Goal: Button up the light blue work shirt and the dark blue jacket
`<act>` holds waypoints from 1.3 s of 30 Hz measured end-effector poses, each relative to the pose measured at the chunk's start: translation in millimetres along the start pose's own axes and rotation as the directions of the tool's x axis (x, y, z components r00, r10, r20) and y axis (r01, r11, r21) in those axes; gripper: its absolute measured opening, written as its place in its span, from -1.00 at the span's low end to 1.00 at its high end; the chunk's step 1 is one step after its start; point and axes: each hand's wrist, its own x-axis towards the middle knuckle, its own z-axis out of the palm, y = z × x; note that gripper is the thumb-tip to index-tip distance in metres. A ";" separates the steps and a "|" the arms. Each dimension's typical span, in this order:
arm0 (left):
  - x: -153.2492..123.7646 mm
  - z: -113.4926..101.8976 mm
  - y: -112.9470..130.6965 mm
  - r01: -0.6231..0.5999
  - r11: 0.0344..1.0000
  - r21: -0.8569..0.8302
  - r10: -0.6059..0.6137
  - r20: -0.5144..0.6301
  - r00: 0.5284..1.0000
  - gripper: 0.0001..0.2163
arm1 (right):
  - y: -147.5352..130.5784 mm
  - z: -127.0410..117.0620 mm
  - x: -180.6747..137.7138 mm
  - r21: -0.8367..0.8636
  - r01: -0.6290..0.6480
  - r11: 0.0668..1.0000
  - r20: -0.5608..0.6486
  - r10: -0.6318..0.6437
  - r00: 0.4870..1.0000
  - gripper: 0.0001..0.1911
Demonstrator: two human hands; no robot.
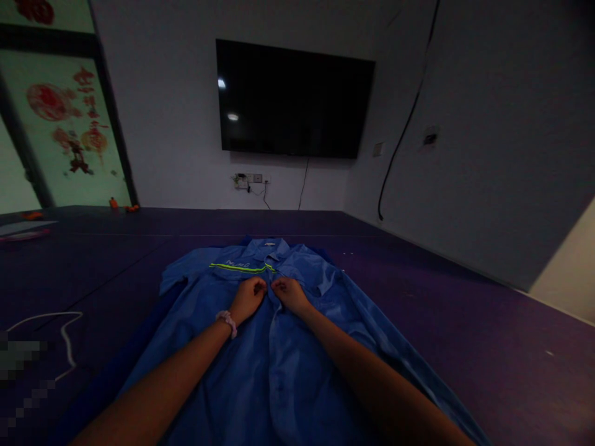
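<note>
A blue work shirt with a collar and a yellow-green stripe across the chest lies front up on the floor, its collar pointing away from me. My left hand, with a pinkish scrunchie on the wrist, pinches the shirt's front edge just below the stripe. Opposite it, my right hand is closed on the other side of the front opening. A narrow gap separates the two hands. Any button between the fingers is too small and dark to make out.
Purple flooring surrounds the shirt. At the left lies a white cable near a blurred grey object. A large television hangs on the far wall above sockets. Small orange things sit by the glass door.
</note>
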 end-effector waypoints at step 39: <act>-1.0 -2.8 6.2 0.050 0.997 0.053 -0.050 0.006 0.999 -0.93 | 0.4 0.3 0.0 -0.157 0.048 0.987 0.010 -0.047 0.999 -0.85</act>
